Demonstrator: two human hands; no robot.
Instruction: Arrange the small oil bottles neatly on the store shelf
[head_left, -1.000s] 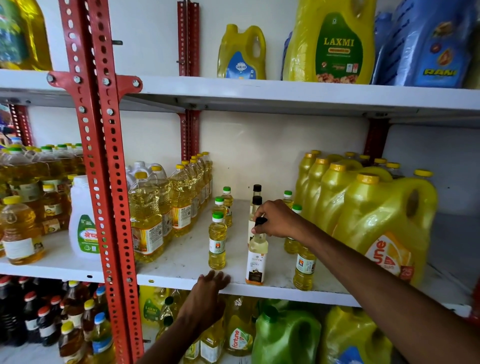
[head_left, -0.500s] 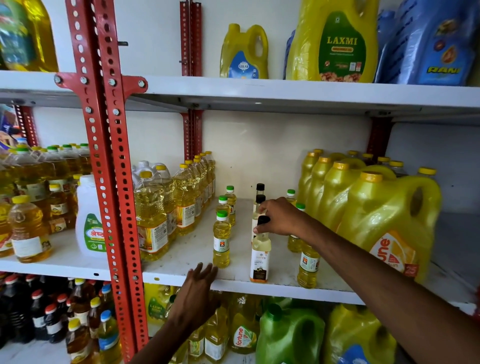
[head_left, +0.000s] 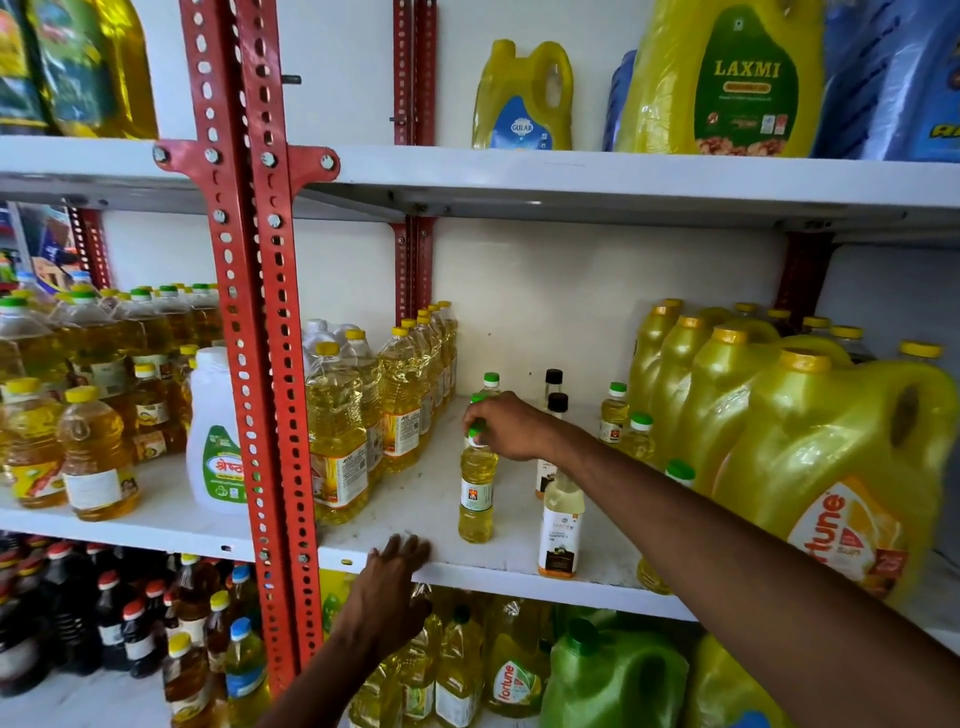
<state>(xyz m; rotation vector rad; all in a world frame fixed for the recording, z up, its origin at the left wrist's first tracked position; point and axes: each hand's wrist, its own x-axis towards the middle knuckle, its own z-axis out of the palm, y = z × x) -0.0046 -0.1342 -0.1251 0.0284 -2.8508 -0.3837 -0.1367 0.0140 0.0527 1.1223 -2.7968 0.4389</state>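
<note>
Several small oil bottles stand on the white middle shelf (head_left: 415, 499). My right hand (head_left: 506, 426) grips the green cap of the front small yellow bottle (head_left: 476, 493), which stands upright. Behind it are two more green-capped small bottles (head_left: 490, 382). A pale bottle with a white and black label (head_left: 559, 525) stands to its right, partly under my forearm. Two black-capped bottles (head_left: 556, 392) stand further back. More green-capped small bottles (head_left: 615, 410) stand beside the big jugs. My left hand (head_left: 392, 577) rests, fingers spread, on the shelf's front edge.
Big yellow jugs (head_left: 810, 441) crowd the right of the shelf. Rows of tall yellow-capped oil bottles (head_left: 400, 400) stand to the left, beside the red perforated upright (head_left: 260, 364). Jugs sit on the upper shelf (head_left: 597, 171), more bottles on the shelf below.
My right hand has let go of the pale black-capped bottle and moved left onto the green cap of the front yellow bottle. My left hand stays at the shelf edge.
</note>
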